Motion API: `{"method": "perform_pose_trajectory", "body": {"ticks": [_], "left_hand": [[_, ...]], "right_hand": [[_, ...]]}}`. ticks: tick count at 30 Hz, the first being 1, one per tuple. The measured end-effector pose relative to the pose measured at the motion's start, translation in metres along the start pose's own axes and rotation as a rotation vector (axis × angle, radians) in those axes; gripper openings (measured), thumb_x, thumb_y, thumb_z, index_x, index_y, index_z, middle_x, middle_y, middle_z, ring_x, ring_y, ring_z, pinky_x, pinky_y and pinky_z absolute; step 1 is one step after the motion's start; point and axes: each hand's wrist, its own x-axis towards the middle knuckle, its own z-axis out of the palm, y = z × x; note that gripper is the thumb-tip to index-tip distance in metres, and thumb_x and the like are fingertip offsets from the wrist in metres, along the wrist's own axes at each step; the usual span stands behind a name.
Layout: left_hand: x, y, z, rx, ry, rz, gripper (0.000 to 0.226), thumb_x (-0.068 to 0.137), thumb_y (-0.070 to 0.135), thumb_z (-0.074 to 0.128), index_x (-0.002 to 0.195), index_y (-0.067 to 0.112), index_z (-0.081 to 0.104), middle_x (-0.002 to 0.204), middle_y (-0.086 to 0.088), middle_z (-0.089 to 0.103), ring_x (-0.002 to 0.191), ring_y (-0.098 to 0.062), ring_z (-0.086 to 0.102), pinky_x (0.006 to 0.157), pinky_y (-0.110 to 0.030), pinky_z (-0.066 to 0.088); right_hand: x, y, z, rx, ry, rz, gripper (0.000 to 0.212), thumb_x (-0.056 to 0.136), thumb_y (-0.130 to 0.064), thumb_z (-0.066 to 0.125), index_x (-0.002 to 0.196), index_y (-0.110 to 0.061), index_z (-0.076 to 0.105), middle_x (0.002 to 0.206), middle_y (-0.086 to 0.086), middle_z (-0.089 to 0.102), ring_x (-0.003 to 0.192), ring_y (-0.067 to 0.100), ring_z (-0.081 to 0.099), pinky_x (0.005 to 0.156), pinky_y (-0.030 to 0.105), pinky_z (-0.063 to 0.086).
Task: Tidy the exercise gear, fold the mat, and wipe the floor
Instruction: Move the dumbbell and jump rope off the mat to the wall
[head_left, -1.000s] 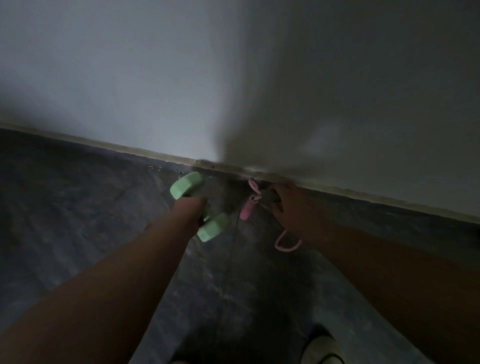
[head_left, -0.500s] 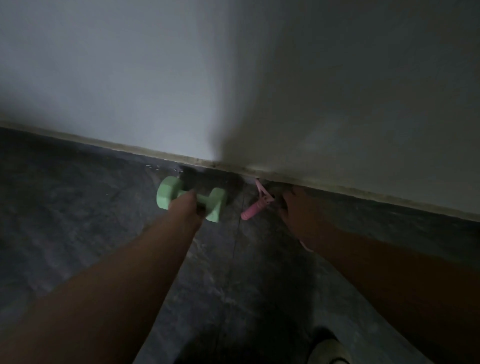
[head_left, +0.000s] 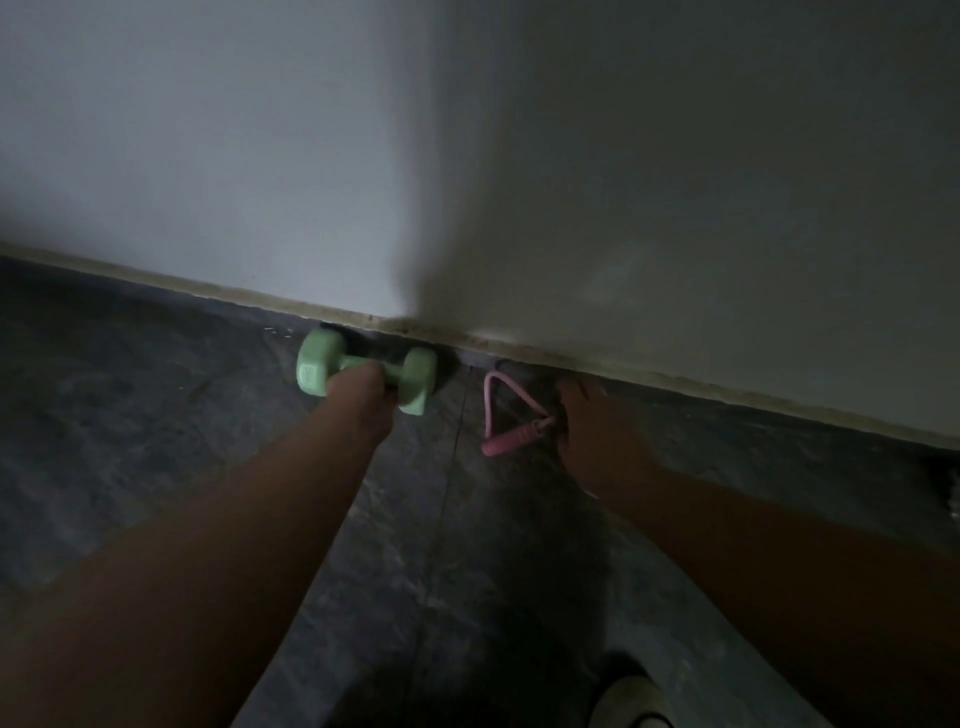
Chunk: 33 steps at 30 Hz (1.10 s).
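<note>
Shoe: your light shoe (head_left: 631, 701) stood on the dark floor (head_left: 156, 415), nearest you.
Left hand: your left hand (head_left: 358, 387) gripped the green dumbbell (head_left: 415, 379) by its bar, fingers curled round it, beside the wall (head_left: 260, 156).
Right hand: your right hand (head_left: 592, 441) held the pink rope (head_left: 511, 423); finger state too dark to tell.

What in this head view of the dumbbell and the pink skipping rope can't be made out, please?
- Left hand fingers: hidden behind the hand itself, around the green dumbbell.
- Right hand grip on the pink skipping rope: lost in shadow.
- Rope's remainder: hidden under the right hand.
- Shoe: cut off by the bottom edge.
</note>
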Motion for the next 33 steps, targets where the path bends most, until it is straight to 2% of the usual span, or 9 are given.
{"method": "perform_pose_trajectory", "body": {"ticks": [7,9,11,12,15,21,25,29,33], "left_hand": [[0.0,0.004,-0.002,-0.133,0.051,-0.196,0.018,0.1,-0.004,0.038,0.117,-0.007,0.042,0.147,-0.029,0.04,0.133,-0.037,0.043,0.092,-0.016,0.02],[0.001,0.008,0.0,-0.166,0.084,-0.228,0.007,0.099,-0.004,0.042,0.104,0.001,0.043,0.147,-0.027,0.042,0.133,-0.034,0.043,0.098,-0.018,0.039],[0.0,0.005,-0.002,-0.101,0.065,-0.114,0.017,0.099,-0.006,0.038,0.113,0.001,0.043,0.145,-0.028,0.043,0.129,-0.038,0.046,0.092,-0.014,0.023],[-0.001,0.002,-0.002,-0.05,0.058,-0.034,0.029,0.097,-0.008,0.035,0.125,-0.001,0.042,0.144,-0.027,0.044,0.125,-0.038,0.05,0.072,-0.022,0.041],[-0.007,0.003,0.001,0.179,0.07,0.058,0.05,0.095,-0.011,0.032,0.143,-0.001,0.03,0.143,-0.026,0.043,0.127,-0.039,0.048,0.092,-0.044,0.044],[-0.015,0.001,0.003,0.253,0.023,0.067,0.041,0.097,-0.007,0.035,0.138,-0.006,0.033,0.14,-0.02,0.043,0.131,-0.034,0.044,0.099,-0.037,0.042],[-0.01,0.008,-0.003,0.377,0.059,0.026,0.041,0.097,0.001,0.036,0.138,0.001,0.037,0.132,-0.023,0.049,0.123,-0.034,0.049,0.087,-0.036,0.048],[-0.023,0.012,-0.003,0.368,-0.008,-0.011,0.022,0.101,0.007,0.04,0.08,0.013,0.046,0.091,-0.004,0.051,0.084,-0.027,0.06,0.072,-0.025,0.047],[-0.025,0.016,-0.013,0.501,-0.082,-0.038,0.018,0.094,0.01,0.041,0.108,0.009,0.053,0.103,-0.012,0.057,0.082,-0.025,0.061,0.072,-0.04,0.051]], "right_hand": [[-0.005,-0.009,-0.046,0.503,0.12,-0.12,0.024,0.09,-0.04,0.056,0.103,-0.02,0.051,0.08,-0.002,0.056,0.062,0.009,0.056,0.059,0.031,0.049],[-0.009,-0.021,-0.065,0.567,0.188,-0.19,0.025,0.086,-0.04,0.055,0.1,-0.019,0.052,0.076,-0.007,0.051,0.061,0.004,0.05,0.054,0.02,0.039],[-0.012,-0.026,-0.073,0.549,0.221,-0.208,0.022,0.085,-0.036,0.056,0.1,-0.02,0.052,0.078,-0.008,0.05,0.062,0.007,0.047,0.054,0.024,0.034],[-0.013,-0.026,-0.074,0.55,0.243,-0.217,0.02,0.085,-0.035,0.056,0.099,-0.022,0.051,0.078,-0.009,0.05,0.063,0.006,0.047,0.054,0.024,0.033],[-0.016,-0.023,-0.075,0.612,0.29,-0.258,0.013,0.088,-0.032,0.056,0.097,-0.025,0.049,0.079,-0.014,0.05,0.065,0.001,0.048,0.057,0.014,0.034],[-0.021,-0.032,-0.095,0.85,0.347,-0.302,0.013,0.091,-0.031,0.054,0.099,-0.036,0.045,0.077,-0.014,0.056,0.057,0.0,0.054,0.056,0.009,0.04],[-0.015,-0.018,-0.072,0.563,0.116,-0.163,0.019,0.095,-0.028,0.059,0.106,-0.031,0.043,0.074,-0.011,0.056,0.059,0.002,0.054,0.055,0.017,0.038],[-0.002,0.015,-0.019,0.32,-0.044,0.025,0.045,0.091,-0.06,0.049,0.106,-0.02,0.063,0.091,0.002,0.069,0.075,0.014,0.061,0.074,0.032,0.053],[-0.004,0.032,0.001,0.035,-0.1,0.041,0.037,0.095,-0.055,0.051,0.103,-0.021,0.061,0.096,0.004,0.064,0.085,0.025,0.062,0.074,0.032,0.046]]}}
